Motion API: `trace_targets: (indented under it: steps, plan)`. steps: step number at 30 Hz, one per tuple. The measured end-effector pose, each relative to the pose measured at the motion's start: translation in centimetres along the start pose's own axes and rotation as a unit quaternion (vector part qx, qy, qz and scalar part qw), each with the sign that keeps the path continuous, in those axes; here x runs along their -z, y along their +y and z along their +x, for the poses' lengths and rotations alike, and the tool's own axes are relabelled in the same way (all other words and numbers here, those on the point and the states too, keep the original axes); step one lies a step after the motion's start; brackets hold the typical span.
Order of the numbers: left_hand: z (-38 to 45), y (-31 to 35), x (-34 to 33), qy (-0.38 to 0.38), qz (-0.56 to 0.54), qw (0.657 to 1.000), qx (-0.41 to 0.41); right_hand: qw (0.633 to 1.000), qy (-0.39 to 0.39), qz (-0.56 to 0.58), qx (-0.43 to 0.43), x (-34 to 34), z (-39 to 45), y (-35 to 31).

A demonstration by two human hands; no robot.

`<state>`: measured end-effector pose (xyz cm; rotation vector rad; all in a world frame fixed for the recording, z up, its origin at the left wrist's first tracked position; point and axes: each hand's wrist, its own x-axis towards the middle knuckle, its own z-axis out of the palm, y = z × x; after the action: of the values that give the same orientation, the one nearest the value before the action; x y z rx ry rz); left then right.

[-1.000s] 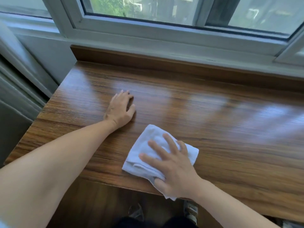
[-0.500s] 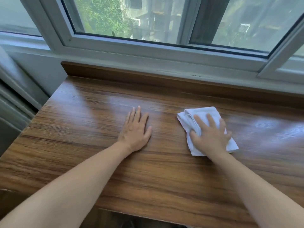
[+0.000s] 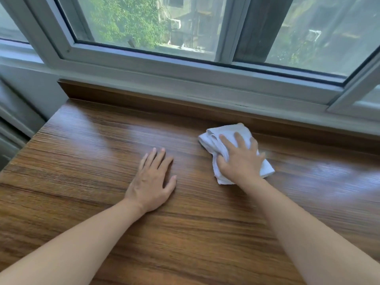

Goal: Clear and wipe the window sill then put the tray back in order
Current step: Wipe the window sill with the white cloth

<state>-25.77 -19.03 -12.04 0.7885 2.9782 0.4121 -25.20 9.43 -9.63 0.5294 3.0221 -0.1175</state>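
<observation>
The wide wooden window sill (image 3: 82,161) fills the lower part of the head view. A folded white cloth (image 3: 213,138) lies on it near the back, just in front of the raised wooden strip. My right hand (image 3: 240,159) presses flat on the cloth with straight, spread fingers. My left hand (image 3: 153,182) rests palm down on the bare wood to the left of the cloth, fingers straight, holding nothing. No tray is in view.
A raised wooden strip (image 3: 127,97) runs along the back of the sill under the white window frame (image 3: 164,68). The sill's left edge drops off beside a grey wall panel (image 3: 18,112).
My right hand has pushed the cloth from the sill's front edge away toward the window and to the right. My left hand stays flat on the wood. The view has tilted up.
</observation>
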Motion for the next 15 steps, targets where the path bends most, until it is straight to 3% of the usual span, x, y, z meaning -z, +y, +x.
trace_targets:
  steps: [3, 5, 7, 9, 11, 13, 15]
  plan:
    - [0.0, 0.2, 0.0, 0.002, -0.006, 1.000, 0.001, 0.988, 0.025, 0.024, -0.150, 0.0, 0.5, 0.7]
    - [0.0, 0.0, -0.1, 0.001, -0.004, 1.000, 0.002, 0.979, 0.029, 0.034, -0.199, -0.1, 0.6, -2.1]
    - [0.0, -0.3, -0.1, 0.004, -0.001, 1.000, 0.003, 0.990, 0.008, 0.023, -0.141, -0.3, 0.1, -5.7]
    - [0.0, -0.5, -0.1, 0.005, 0.007, 1.000, 0.011, 0.999, 0.005, -0.017, 0.033, -1.0, -1.2, -7.2]
    - [0.0, -0.4, 0.0, 0.006, 0.003, 1.000, 0.016, 0.984, -0.012, -0.034, 0.176, -0.7, -1.7, -5.2]
    - [0.0, 0.0, 0.0, 0.004, -0.005, 1.000, 0.014, 0.982, -0.011, -0.028, 0.188, -0.3, -1.0, -1.4]
    - [0.0, 0.1, 0.0, -0.002, -0.008, 1.000, 0.006, 0.995, 0.004, -0.017, 0.096, -0.1, 0.0, 2.1]
